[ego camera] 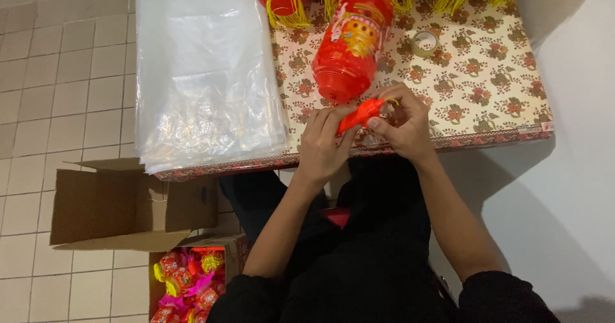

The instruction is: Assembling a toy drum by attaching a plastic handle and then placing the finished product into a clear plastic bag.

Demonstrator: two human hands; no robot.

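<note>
Basically both hands pinch a small red handle (pixel 362 113) at the table (pixel 500 115) front edge: left hand (pixel 325 145) grips its lower end, right hand (pixel 402 121) the top, just below a red lantern (pixel 351 41); stack of clear plastic bags (pixel 202 67) left.

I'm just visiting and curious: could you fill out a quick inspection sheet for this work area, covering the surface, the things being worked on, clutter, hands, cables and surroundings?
Surface: table under a floral cloth, set against a white wall.
Job's things: small red piece pinched between both hands; red lantern lying just behind them.
Clutter: stack of clear plastic bags on the table's left part; tape roll; more tasselled lanterns along the far edge.
Grippers: left hand and right hand both grip the red piece.
Cables: nothing seen.
Surroundings: tiled floor; open cardboard box; lower box of colourful lanterns.
</note>
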